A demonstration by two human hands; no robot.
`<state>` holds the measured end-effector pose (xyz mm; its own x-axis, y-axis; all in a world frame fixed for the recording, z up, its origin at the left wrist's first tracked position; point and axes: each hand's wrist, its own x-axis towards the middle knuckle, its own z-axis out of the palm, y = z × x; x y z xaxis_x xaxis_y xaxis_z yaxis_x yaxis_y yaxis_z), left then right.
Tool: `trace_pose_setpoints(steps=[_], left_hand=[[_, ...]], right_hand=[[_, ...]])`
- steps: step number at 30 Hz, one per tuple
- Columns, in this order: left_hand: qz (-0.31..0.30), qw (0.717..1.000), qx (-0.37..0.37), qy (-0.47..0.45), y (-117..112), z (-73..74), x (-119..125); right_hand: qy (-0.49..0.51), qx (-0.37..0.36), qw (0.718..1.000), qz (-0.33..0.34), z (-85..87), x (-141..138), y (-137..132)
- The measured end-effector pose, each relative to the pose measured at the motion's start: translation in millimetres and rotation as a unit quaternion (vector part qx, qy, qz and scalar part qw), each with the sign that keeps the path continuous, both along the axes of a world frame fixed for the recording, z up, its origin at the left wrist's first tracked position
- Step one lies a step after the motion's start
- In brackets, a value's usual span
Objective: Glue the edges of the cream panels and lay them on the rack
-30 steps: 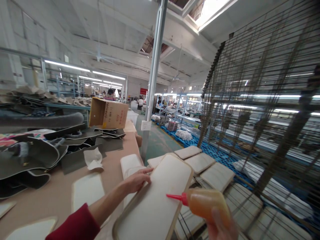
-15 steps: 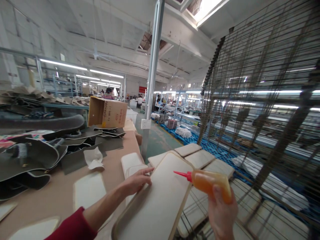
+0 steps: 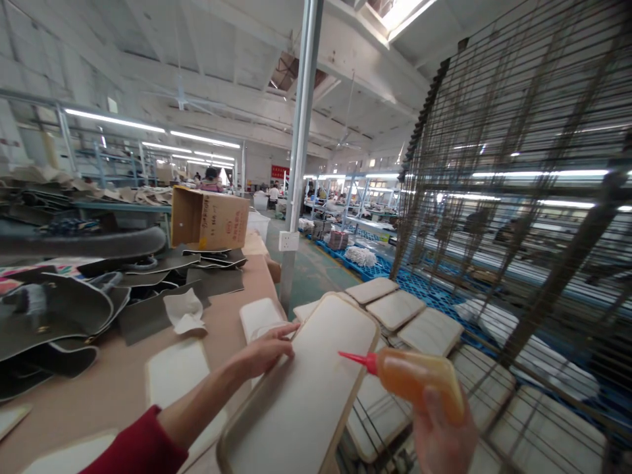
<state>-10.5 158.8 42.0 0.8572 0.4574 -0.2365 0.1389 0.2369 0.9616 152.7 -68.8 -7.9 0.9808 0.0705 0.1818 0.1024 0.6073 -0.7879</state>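
My left hand grips the left edge of a long white panel with a tan border, thumb on top, holding it tilted over the table's right edge. My right hand is wrapped round an orange glue bottle whose red nozzle points left, just above the panel's right edge. A red sleeve covers my left forearm.
Similar white panels lie on a wire rack shelf to the right, with tall wire racks above. The brown table carries more white pieces, dark leather pieces and a cardboard box. A steel pillar stands behind. People work far off.
The view tipped slightly downward and the panel shifted a little to the left. My right hand with the bottle rose into view, then moved slightly left.
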Motion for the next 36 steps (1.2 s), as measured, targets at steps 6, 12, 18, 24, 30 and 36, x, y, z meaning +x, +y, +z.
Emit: trace_pose_setpoints(steps=[6,12,18,24,30,36], left_hand=[[0.031,0.997,-0.066,0.014,4,-1.3,-1],[0.017,0.999,-0.039,-0.002,11,-2.5,-6],[-0.01,0.997,-0.074,-0.018,14,-4.2,-7],[0.001,0.998,-0.063,0.002,20,-12.6,-7],[-0.044,0.997,-0.06,-0.014,14,-14.1,4],[-0.025,0.998,-0.058,0.016,4,-18.8,17]], right_hand=[[0.013,-0.031,0.999,0.043,-21.9,-34,7],[0.037,-0.011,0.999,0.032,-13.0,-30,18],[0.003,-0.018,1.0,0.021,-7.0,-23,28],[-0.002,-0.047,0.998,0.039,-14.8,-55,39],[0.001,-0.027,0.999,-0.027,8.8,-8,41],[0.017,-0.052,0.994,0.094,-33.1,-66,21]])
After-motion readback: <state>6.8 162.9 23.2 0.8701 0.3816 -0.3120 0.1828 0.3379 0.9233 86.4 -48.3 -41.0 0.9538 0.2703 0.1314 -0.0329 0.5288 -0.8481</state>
